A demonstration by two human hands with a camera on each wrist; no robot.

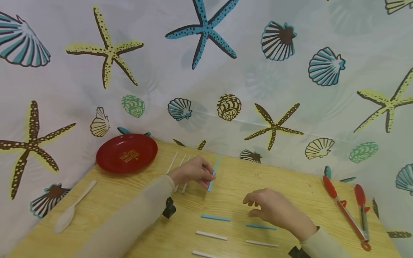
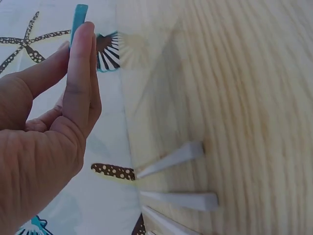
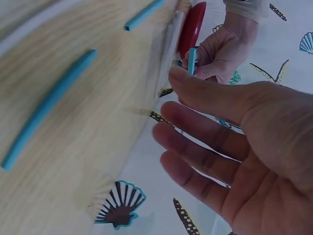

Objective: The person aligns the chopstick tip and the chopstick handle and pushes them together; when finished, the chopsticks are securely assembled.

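Between the thumb and fingers of my left hand (image 1: 193,170) is a thin light-blue stick (image 1: 210,185), held upright near the back of the table. The left wrist view shows the blue stick's end (image 2: 78,17) sticking out past the fingertips. Several white sticks (image 1: 171,163) lie side by side under and beside that hand. My right hand (image 1: 274,208) hovers over the table with loosely bent fingers and nothing in them. Below it lies a blue stick (image 1: 261,226), with a white stick (image 1: 262,243) nearer me. Another blue stick (image 1: 215,217) and white sticks (image 1: 211,235) lie to its left.
At the back left of the wooden table (image 1: 119,211) sits a red plate (image 1: 104,157). A white spoon (image 1: 66,218) rests at the left edge. Red-tipped tongs (image 1: 350,216) lie spread at the right. A shell-and-starfish cloth (image 1: 206,86) hangs behind the table.
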